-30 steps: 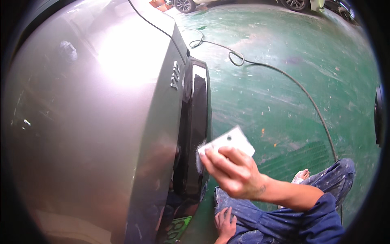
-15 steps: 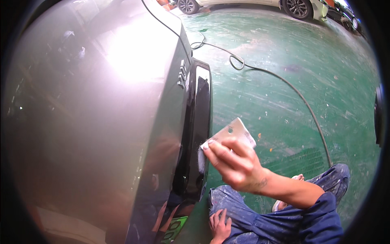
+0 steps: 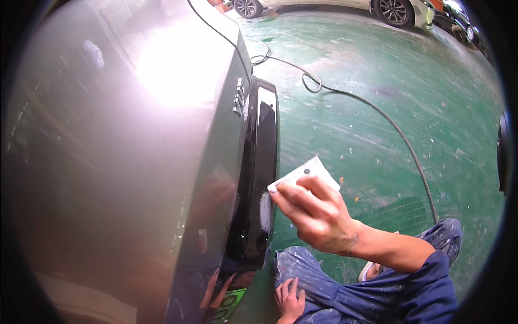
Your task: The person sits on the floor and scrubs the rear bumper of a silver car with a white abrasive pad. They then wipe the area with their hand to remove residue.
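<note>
My right hand (image 3: 318, 216) is closed on a thin, flat putty scraper (image 3: 318, 168), a pale four-sided plate with a round hole. One corner of it, by my fingertips, is at the edge of the glossy black trim (image 3: 264, 146) on the car; whether it touches cannot be told. Just below that corner, a whitish-grey smear (image 3: 265, 211) lies on the trim. My left hand (image 3: 290, 298) rests on my blue-trousered leg, fingers apart and holding nothing. The silver-grey car panel (image 3: 124, 178) fills the left side.
A dark hose (image 3: 396, 125) loops across the green floor (image 3: 345, 124) toward my knee. Another thin cable (image 3: 216, 29) lies over the car's upper edge. A light-coloured car (image 3: 324, 2) stands at the far side. A green plate (image 3: 229, 305) shows low on the near car.
The scraper's face has tilted and looks brighter white. My right hand has turned slightly, uncovering more of the smear. My left hand stays on my leg.
</note>
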